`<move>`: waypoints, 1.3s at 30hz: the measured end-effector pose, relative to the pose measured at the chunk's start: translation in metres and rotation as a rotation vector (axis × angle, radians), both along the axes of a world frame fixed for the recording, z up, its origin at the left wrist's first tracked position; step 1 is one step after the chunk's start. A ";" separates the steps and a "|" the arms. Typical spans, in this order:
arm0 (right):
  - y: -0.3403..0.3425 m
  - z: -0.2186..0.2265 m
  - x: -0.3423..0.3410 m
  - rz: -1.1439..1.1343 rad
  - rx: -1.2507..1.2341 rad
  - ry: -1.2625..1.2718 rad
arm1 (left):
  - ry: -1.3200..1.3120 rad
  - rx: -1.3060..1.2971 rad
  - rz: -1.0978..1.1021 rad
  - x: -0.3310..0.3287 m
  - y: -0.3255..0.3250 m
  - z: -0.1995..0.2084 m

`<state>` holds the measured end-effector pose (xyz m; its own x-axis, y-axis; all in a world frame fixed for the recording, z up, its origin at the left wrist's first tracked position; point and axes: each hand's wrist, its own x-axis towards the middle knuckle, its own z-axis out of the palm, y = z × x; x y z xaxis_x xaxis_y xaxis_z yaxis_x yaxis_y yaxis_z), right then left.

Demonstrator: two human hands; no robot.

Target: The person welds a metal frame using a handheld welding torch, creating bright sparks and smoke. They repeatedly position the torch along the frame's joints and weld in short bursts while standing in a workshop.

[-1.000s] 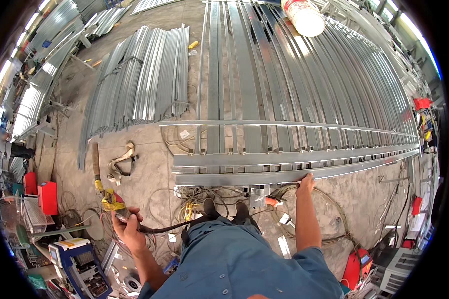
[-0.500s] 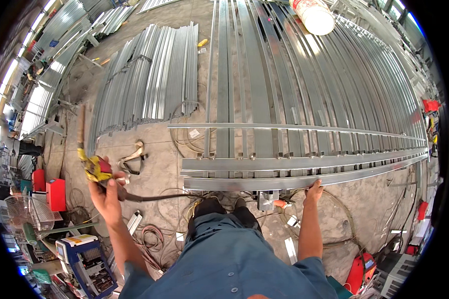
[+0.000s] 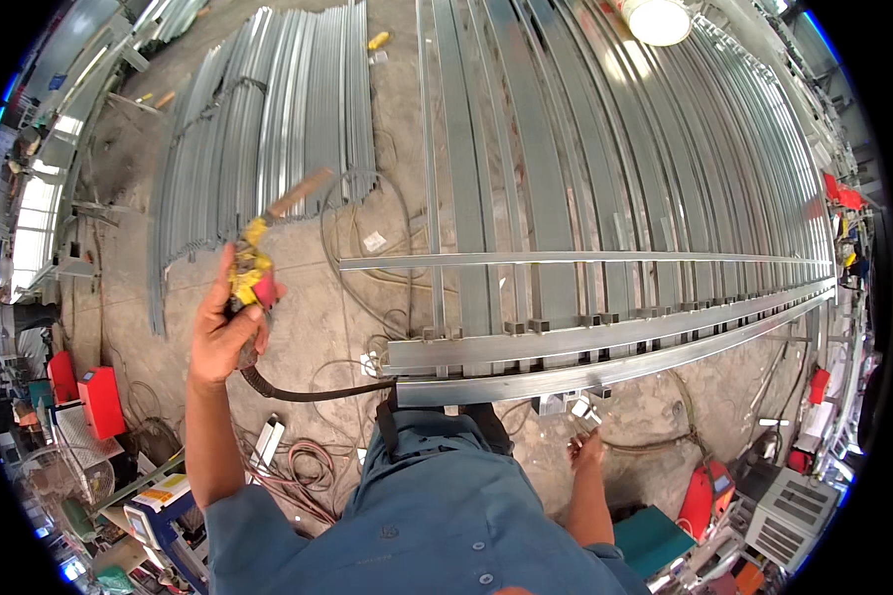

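My left hand (image 3: 226,327) is closed around a welding torch (image 3: 251,278) wrapped in yellow, with a red patch on its side and a brown tip tilted up to the right. From its lower end a dark cable (image 3: 318,395) runs toward my waist. In front of my body lies a long metal channel (image 3: 526,385), part of a frame laid across many steel bars. Below this channel, on the right, my right hand (image 3: 585,451) hangs off the metal, fingers loosely bent and apart, nothing visible in them.
A stack of thin steel profiles (image 3: 288,109) lies at the far left. A white bucket (image 3: 658,22) stands on the bars at the back. Coiled hoses (image 3: 308,471) cover the floor by my left side. Red machines (image 3: 99,402) stand left, another red box (image 3: 706,496) right.
The torch in my left hand has swung right and its tip now leans right. My right hand has let go of the channel and dropped nearer my body. The whole view has shifted.
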<state>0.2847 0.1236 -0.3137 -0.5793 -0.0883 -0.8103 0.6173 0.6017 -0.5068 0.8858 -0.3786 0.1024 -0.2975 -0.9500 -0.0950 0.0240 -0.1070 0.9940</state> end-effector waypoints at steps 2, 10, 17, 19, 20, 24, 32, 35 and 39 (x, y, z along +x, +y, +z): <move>-0.001 0.037 0.049 -0.001 0.106 -0.120 | -0.033 0.165 -0.159 0.015 -0.027 -0.015; -0.062 0.153 0.188 0.124 0.160 -0.215 | -0.573 0.566 -0.954 -0.038 -0.123 -0.048; -0.101 0.180 0.214 0.201 0.169 -0.176 | -0.583 0.544 -1.271 -0.072 -0.143 -0.093; -0.100 0.181 0.216 0.193 0.164 -0.162 | -0.583 0.529 -1.300 -0.076 -0.147 -0.107; -0.098 0.181 0.219 0.184 0.163 -0.158 | -0.586 0.525 -1.315 -0.080 -0.150 -0.108; -0.099 0.181 0.229 0.177 0.189 -0.162 | -0.555 0.507 -1.349 -0.087 -0.157 -0.111; -0.112 0.184 0.242 0.168 0.153 -0.183 | -0.513 0.538 -1.394 -0.088 -0.157 -0.131; -0.121 0.185 0.243 0.186 0.160 -0.177 | -0.480 0.564 -1.394 -0.086 -0.156 -0.135; -0.121 0.179 0.242 0.199 0.147 -0.178 | -0.476 0.587 -1.404 -0.087 -0.157 -0.133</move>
